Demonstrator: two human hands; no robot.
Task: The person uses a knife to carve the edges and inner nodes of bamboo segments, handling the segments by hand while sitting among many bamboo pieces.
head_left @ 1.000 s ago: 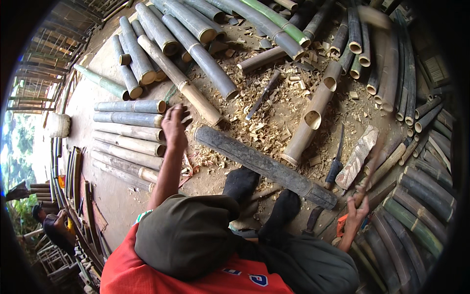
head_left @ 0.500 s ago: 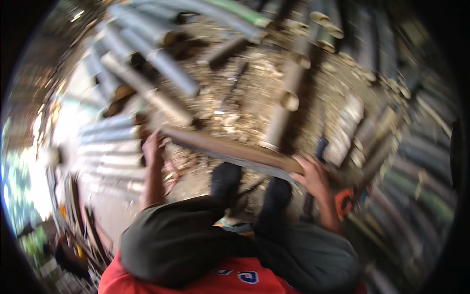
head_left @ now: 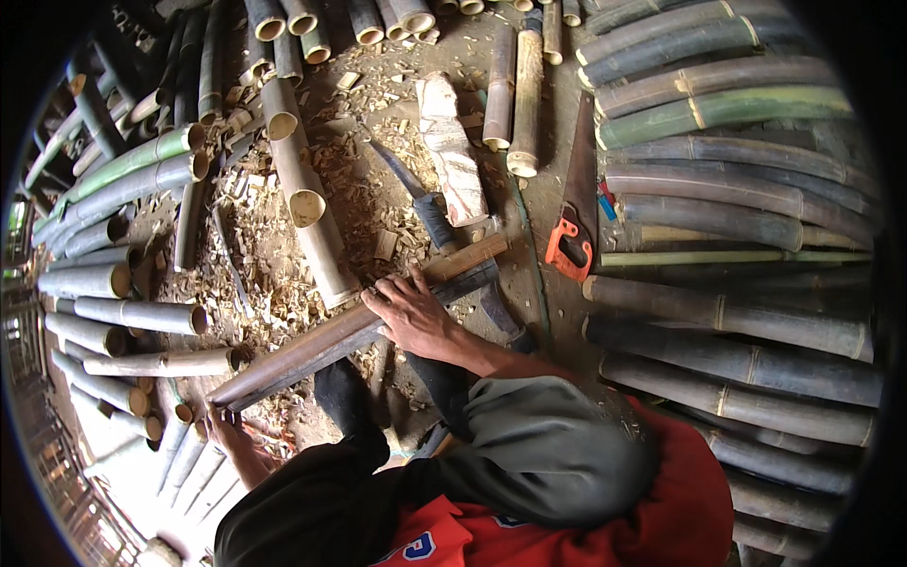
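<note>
right hand point(head_left: 416, 317) palm down over the brown pole point(head_left: 293, 352), fingers bent across its top; i log it as grasping the pole, right of its middle. left hand point(head_left: 230, 433) at the pole's left end, fingers touching it; from my remote seat i can't tell if they grip or only rest there. pole runs aslant in front of the person's feet point(head_left: 345, 392), left end lower in my feed, right end higher. dark log point(head_left: 470, 282) right along its near side, partly hidden by it. just beyond the pole i see a notched tube point(head_left: 321, 260), lower end close to the right hand. knife point(head_left: 433, 217) near the pole's right end, dark handle toward the pole, blade pointing away. pale block point(head_left: 452, 151) beside the knife. saw point(head_left: 578, 180) farther right, orange handle toward the person, apart from both hands. shavings point(head_left: 250, 194) scattered on the ground around the notched tube. thin blade point(head_left: 230, 255) among them, left of that tube. i also get stacked bamboo point(head_left: 727, 307) on the right, short tubes point(head_left: 142, 315) lying on the left.
</note>
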